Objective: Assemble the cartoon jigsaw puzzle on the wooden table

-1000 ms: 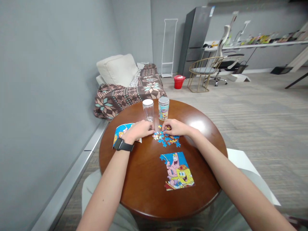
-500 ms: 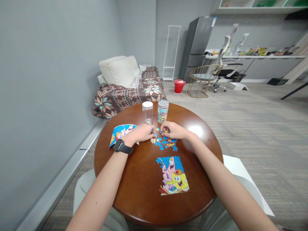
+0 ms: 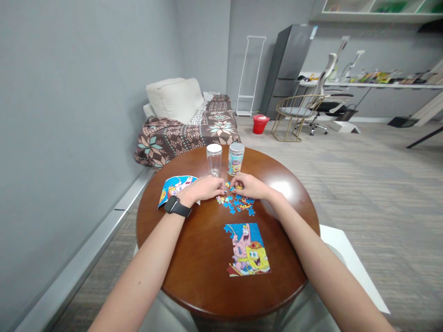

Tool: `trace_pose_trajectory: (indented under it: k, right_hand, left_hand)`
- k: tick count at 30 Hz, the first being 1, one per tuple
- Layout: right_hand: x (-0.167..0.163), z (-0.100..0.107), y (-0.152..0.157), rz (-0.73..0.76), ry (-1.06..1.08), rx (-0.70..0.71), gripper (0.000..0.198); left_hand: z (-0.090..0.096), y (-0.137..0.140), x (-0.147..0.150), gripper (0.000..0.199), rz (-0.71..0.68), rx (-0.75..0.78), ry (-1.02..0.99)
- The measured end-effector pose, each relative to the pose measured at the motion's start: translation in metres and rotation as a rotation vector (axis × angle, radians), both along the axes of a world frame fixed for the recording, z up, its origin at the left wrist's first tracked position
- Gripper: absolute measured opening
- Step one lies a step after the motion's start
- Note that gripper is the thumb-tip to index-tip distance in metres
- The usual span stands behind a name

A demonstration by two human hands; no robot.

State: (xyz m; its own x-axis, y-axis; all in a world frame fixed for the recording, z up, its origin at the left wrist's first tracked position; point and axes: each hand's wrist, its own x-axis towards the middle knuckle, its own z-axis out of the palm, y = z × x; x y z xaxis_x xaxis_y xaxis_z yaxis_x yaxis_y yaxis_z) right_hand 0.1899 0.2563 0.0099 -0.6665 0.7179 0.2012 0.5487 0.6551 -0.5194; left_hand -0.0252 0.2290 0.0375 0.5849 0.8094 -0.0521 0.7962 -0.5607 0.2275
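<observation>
Loose jigsaw puzzle pieces (image 3: 232,204), mostly blue, lie in a small pile on the round brown table (image 3: 197,258). My left hand (image 3: 208,186) is at the pile's left edge, its fingertips pinched on a small puzzle piece (image 3: 225,192) that barely shows. Over the pile's far side, my right hand (image 3: 249,186) is curled, thumb and fingers closing around a puzzle piece (image 3: 238,187) partly hidden by them. Nearer to me is a partly joined puzzle (image 3: 249,251) with a pink and a yellow cartoon figure; its left edge is jagged.
Beyond my hands stand a clear jar (image 3: 214,161) with a white lid and a printed canister (image 3: 236,160). A curled picture sheet (image 3: 171,188) lies under my left wrist. A patterned sofa (image 3: 194,136) and a red bin (image 3: 260,123) are behind the table.
The view has shifted slightly. The blue piece at my left fingertips shows less now. My right hand stays curled over the pile; the joined puzzle is unchanged.
</observation>
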Motion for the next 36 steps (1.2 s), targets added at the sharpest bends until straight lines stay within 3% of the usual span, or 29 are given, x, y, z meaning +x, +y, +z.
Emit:
trace_pose_trajectory:
  k: [8,16,26,36]
  right_hand:
    - [0.0,-0.001,0.0,0.031,0.018,-0.067,0.014]
    - [0.0,-0.001,0.0,0.029,0.037,-0.047,0.015]
    - [-0.003,0.001,0.0,0.017,0.055,-0.077,0.014]
    - [-0.003,0.0,-0.001,0.025,0.061,-0.07,0.013]
  left_hand:
    - [0.0,0.0,0.0,0.018,0.007,0.018,-0.028]
    - [0.015,-0.006,-0.003,0.026,0.015,-0.098,-0.043]
    - [0.008,-0.003,0.0,0.023,-0.041,-0.13,-0.101]
    - [0.007,0.001,-0.011,0.029,0.094,-0.115,-0.103]
